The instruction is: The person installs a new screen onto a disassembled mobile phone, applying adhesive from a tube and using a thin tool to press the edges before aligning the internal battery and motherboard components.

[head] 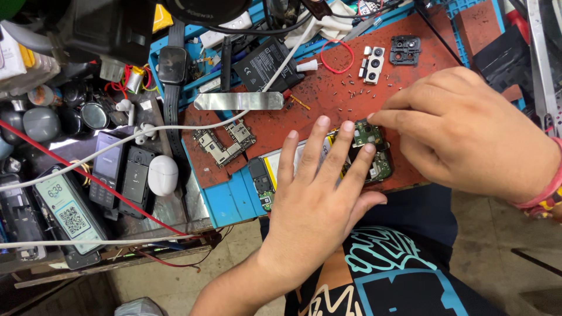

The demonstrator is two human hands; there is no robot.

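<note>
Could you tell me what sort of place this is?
Probably a phone repair bench: an opened phone under both hands, a bare green circuit board on the red work mat, and scattered tiny screws.

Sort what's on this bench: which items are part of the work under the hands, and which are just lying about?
In hand:
left hand pressing down the opened phone
right hand pinching at its green circuit board

Lying about:
loose screws
camera modules
black camera frame
spare circuit board
red rubber band
white earbud case
keypad phones

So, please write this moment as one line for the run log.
left hand: flat on opened phone | right hand: fingertips pinching green circuit board | loose screws on red mat
</note>
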